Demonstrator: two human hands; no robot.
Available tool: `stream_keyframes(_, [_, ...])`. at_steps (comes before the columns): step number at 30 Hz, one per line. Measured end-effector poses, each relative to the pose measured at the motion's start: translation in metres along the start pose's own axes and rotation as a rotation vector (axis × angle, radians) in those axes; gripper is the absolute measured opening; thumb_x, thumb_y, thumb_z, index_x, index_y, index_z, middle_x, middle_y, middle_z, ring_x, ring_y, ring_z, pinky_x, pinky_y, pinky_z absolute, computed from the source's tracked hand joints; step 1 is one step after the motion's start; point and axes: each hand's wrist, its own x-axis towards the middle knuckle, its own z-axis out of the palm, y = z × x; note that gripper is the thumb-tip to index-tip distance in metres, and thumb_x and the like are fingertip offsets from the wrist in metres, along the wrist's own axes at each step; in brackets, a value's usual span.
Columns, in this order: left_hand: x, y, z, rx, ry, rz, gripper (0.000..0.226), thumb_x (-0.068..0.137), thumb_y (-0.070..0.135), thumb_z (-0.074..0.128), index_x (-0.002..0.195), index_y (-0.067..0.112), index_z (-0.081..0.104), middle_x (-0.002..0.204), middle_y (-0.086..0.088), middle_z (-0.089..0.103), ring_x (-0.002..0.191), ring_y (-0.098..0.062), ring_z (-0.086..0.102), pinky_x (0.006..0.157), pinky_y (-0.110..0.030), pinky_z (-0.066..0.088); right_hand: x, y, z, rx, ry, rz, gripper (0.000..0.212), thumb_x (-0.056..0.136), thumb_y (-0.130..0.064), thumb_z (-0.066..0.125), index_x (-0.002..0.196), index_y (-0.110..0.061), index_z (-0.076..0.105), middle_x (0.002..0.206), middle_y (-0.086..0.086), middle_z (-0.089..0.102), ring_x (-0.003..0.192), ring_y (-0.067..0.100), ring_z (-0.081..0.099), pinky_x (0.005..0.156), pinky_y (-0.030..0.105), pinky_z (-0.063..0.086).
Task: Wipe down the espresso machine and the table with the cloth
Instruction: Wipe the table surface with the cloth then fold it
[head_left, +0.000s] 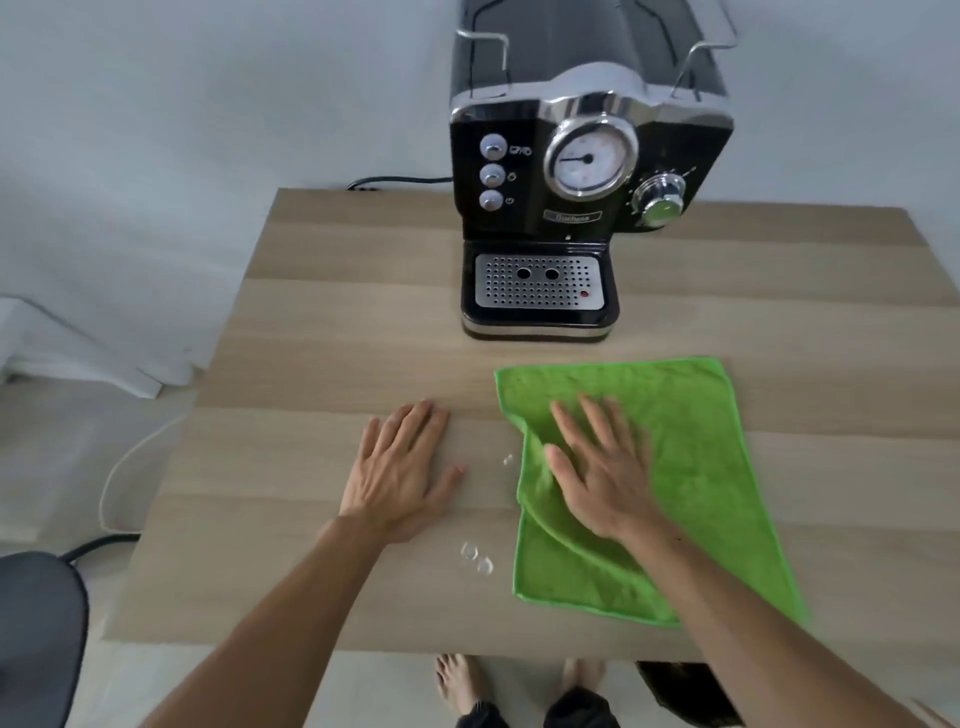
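**Flat palm on the green cloth, espresso machine standing behind**

The pale wood-grain table fills the middle of the room, its near edge just in front of the person's bare feet. At the far side, right of centre, stands the black and chrome espresso machine, with a round gauge, three buttons down its left face and a perforated steel drip tray at its foot.

Just in front of the machine, apart from it, lies the bright green microfibre cloth, spread flat on the right half of the table, its left edge folded over on itself.

The right hand lies palm down on that folded left part, fingers straight and spread, fingertips pointing toward the machine; the cloth lies under the whole hand.

The left hand rests flat on bare wood to the cloth's left, fingers straight, holding nothing.

A few clear water droplets sit between the hands, near the cloth's left edge.
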Motion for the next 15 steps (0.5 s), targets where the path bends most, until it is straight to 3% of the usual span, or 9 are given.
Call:
stream_keyframes(2, [-0.007, -0.014, -0.002, 0.003, 0.004, -0.003, 0.083, 0.082, 0.071, 0.022, 0.150, 0.024, 0.024, 0.158, 0.002, 0.022, 0.145, -0.019, 0.017, 0.118, -0.046, 0.007, -0.005, 0.009, 0.004, -0.152, 0.000, -0.001, 0.088, 0.068, -0.080, -0.019, 0.148, -0.043, -0.004, 0.160, -0.002, -0.013, 0.145, 0.030, -0.015, 0.107, 0.060, -0.013])
stream_keyframes(6, [-0.022, -0.038, 0.000, 0.049, -0.012, 0.027, 0.090, 0.079, 0.077, 0.029, 0.152, 0.024, 0.020, 0.159, 0.004, 0.019, 0.146, -0.017, 0.014, 0.118, -0.050, 0.009, 0.018, -0.022, 0.014, -0.186, 0.005, 0.043, 0.076, 0.077, -0.072, -0.007, 0.147, -0.043, -0.008, 0.160, 0.002, -0.012, 0.144, 0.039, -0.010, 0.105, 0.070, -0.002])
stream_keyframes(9, [-0.025, -0.045, -0.001, 0.038, -0.017, 0.045, 0.094, 0.076, 0.079, 0.034, 0.152, 0.025, 0.019, 0.159, 0.004, 0.018, 0.146, -0.017, 0.014, 0.118, -0.049, 0.010, 0.026, -0.037, 0.021, -0.239, -0.025, -0.068, 0.074, 0.080, -0.072, -0.005, 0.147, -0.041, -0.009, 0.159, 0.004, -0.017, 0.144, 0.041, -0.012, 0.104, 0.071, -0.003])
stream_keyframes(12, [-0.030, -0.051, -0.001, 0.017, 0.001, 0.055, 0.096, 0.076, 0.079, 0.037, 0.152, 0.023, 0.019, 0.160, 0.002, 0.017, 0.146, -0.018, 0.014, 0.118, -0.043, 0.005, 0.002, -0.028, 0.028, -0.256, -0.003, -0.170, 0.072, 0.084, -0.072, 0.000, 0.149, -0.039, 0.001, 0.160, 0.006, -0.006, 0.145, 0.040, -0.002, 0.104, 0.072, 0.002])
stream_keyframes(15, [-0.034, -0.054, -0.002, -0.009, 0.015, 0.060, 0.098, 0.075, 0.080, 0.034, 0.152, 0.020, 0.020, 0.159, 0.001, 0.018, 0.147, -0.017, 0.015, 0.118, -0.042, 0.004, 0.003, -0.023, 0.027, -0.249, 0.017, -0.063, 0.076, 0.082, -0.075, 0.006, 0.149, -0.040, 0.002, 0.161, 0.006, -0.004, 0.145, 0.040, -0.002, 0.105, 0.071, 0.003])
